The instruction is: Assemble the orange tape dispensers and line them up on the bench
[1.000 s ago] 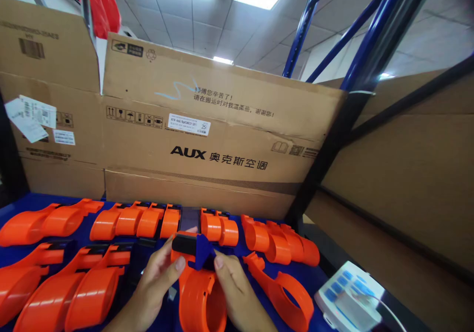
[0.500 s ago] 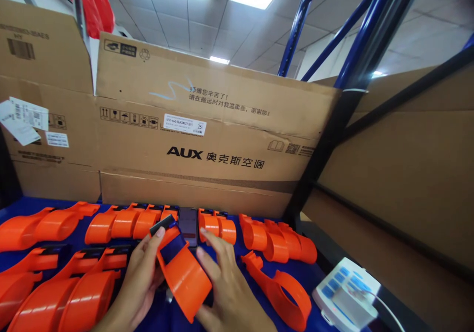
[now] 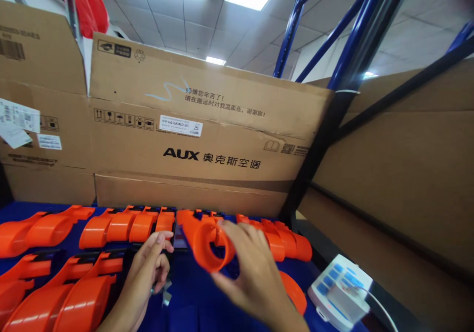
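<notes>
My right hand grips an orange plastic part by its round, ring-shaped end. The ring's opening faces me, while its narrower arm points up and left toward the back row. To the left, my left hand is apart from this part, its fingers curled. A small shiny bit shows by those fingers; what they hold, if anything, I cannot make out. Behind, a dark phone-like slab is mostly hidden. Another orange part lies right of my right hand, partly covered by it.
Similar orange parts with dark ends stand in a back row and at the front left. A white power strip with a plugged-in cable sits at right. Cardboard walls the back; a dark post rises at right.
My left hand has let go of the orange part. My right hand has turned it, so the ring now faces me, and moved it rightward and up over the back row.
</notes>
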{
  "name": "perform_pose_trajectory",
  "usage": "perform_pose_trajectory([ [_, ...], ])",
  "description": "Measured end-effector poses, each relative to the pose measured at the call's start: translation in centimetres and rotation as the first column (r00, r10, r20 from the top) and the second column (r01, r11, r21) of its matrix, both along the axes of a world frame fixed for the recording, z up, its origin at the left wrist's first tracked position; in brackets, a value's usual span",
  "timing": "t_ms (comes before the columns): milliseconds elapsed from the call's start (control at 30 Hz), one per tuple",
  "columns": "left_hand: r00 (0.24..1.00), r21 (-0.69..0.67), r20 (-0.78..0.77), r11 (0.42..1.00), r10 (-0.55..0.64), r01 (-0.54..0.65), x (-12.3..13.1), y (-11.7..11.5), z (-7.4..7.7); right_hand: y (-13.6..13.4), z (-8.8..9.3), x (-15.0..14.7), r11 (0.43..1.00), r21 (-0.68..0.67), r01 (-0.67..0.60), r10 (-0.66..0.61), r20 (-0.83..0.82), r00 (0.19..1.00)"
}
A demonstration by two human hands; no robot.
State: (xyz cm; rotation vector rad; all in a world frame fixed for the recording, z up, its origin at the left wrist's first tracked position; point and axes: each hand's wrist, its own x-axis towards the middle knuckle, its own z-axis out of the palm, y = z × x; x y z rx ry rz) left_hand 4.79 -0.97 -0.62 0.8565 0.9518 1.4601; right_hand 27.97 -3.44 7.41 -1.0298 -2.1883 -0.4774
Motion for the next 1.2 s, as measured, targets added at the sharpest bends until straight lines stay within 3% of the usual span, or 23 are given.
perform_pose_trajectory([
  [133, 0.999, 0.058, -0.018, 0.997, -0.051, 0.052, 0.0, -0.6, 0.4, 2.9, 3.7, 4.7, 0.964, -0.036, 0.262, -0.260, 0.049, 0.964],
  [233, 0.997, 0.065, -0.010, 0.995, -0.077, 0.077, 0.0, -0.7, 0.6, 5.2, 4.5, 6.8, 0.918, -0.042, 0.395, -0.382, 0.179, 0.907],
  [333, 0.995, 0.065, -0.010, 0.993, -0.096, 0.096, -0.1, -0.5, 0.4, 6.9, 3.4, 7.0, 0.914, -0.061, 0.402, -0.364, 0.316, 0.876],
  [500, 0.995, 0.060, -0.007, 0.993, -0.097, 0.097, -0.1, -0.4, 0.5, 8.3, 1.7, 6.4, 0.904, -0.059, 0.424, -0.382, 0.336, 0.861],
  [767, 0.992, 0.064, 0.013, 0.990, -0.128, 0.127, 0.1, -1.2, 1.5, 8.9, 2.2, 7.5, 0.909, -0.066, 0.412, -0.357, 0.390, 0.849],
  [1200, 0.990, 0.072, -0.052, 0.988, -0.133, 0.136, 0.1, -1.1, 1.3, 9.9, 0.6, 6.2, 0.940, -0.116, 0.322, -0.226, 0.499, 0.837],
])
